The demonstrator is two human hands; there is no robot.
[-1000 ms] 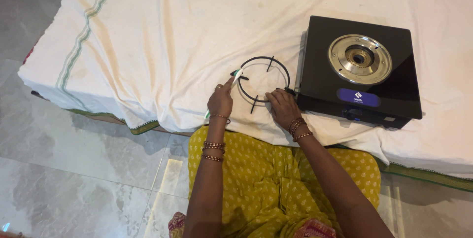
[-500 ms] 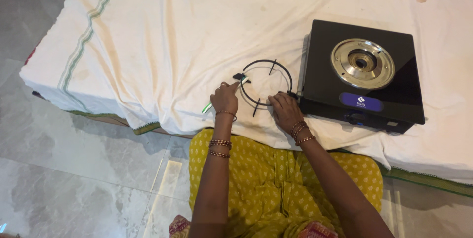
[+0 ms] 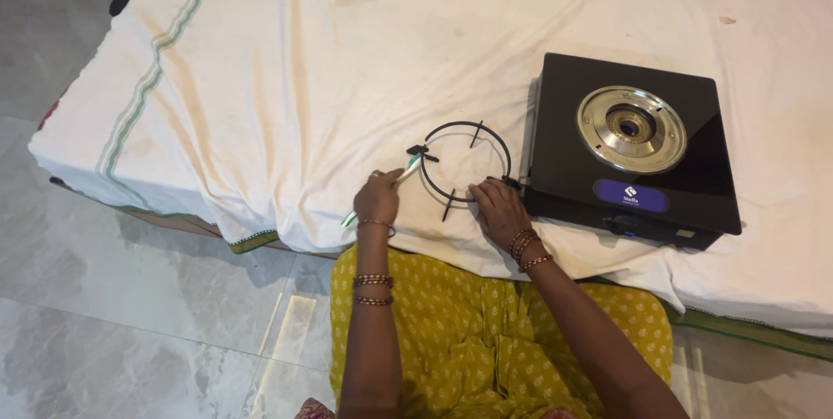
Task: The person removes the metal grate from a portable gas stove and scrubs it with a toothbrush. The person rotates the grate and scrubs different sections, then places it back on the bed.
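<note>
Grey marble floor tiles (image 3: 130, 297) are seen at the left and near side of the head view, with a low platform covered by a white cloth (image 3: 286, 63) occupying the far half. Yellowish stains are noted across the cloth, and a green-striped border runs along its left edge.

A black single-burner gas stove (image 3: 638, 154) is set on the cloth at the right. Its steel burner ring (image 3: 632, 127) is exposed; no pan support is fitted over it. A control knob is visible on the near face of the stove.

A black wire pan support (image 3: 464, 161), a ring with inward prongs, lies flat on the cloth just left of the stove, its right side touching or nearly touching the stove edge.

The left hand (image 3: 378, 198) is closed around a toothbrush (image 3: 401, 178) with a white and green handle. The brush head is laid against the left side of the ring, at one of the prongs. The right hand (image 3: 497, 207) is pressed onto the near right part of the ring, fingers bent over the wire, holding it down.

Judged from this view, scrubbing of the ring is in hand. Whether any part of the wire is already clean cannot be told. The support remains off the burner.

A yellow patterned garment (image 3: 486, 332) covers the lap in the near foreground. Bangles are worn on both wrists.
</note>
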